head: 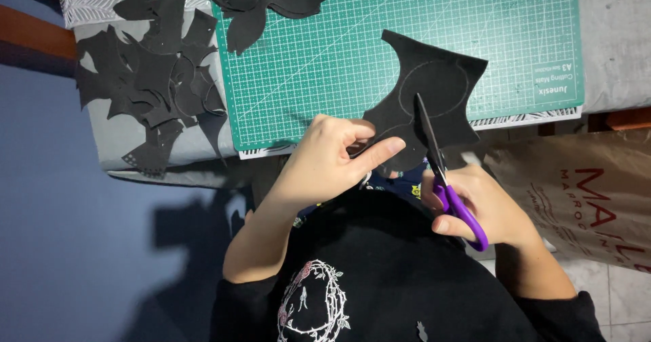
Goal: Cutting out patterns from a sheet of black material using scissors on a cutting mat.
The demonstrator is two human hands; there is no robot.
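Observation:
My left hand [332, 157] pinches the lower left edge of a black felt sheet [434, 84] with faint drawn circles on it. The sheet hangs over the front edge of a green cutting mat [380, 37]. My right hand [488, 206] grips purple-handled scissors [444, 172], whose dark blades point up and lie against the felt near one drawn circle.
Several black felt offcuts [152, 77] lie heaped on the grey cloth left of the mat. A cut flower-like black shape [261, 0] rests at the mat's top left. A brown paper bag [590, 193] sits at the right. Blue floor lies at the left.

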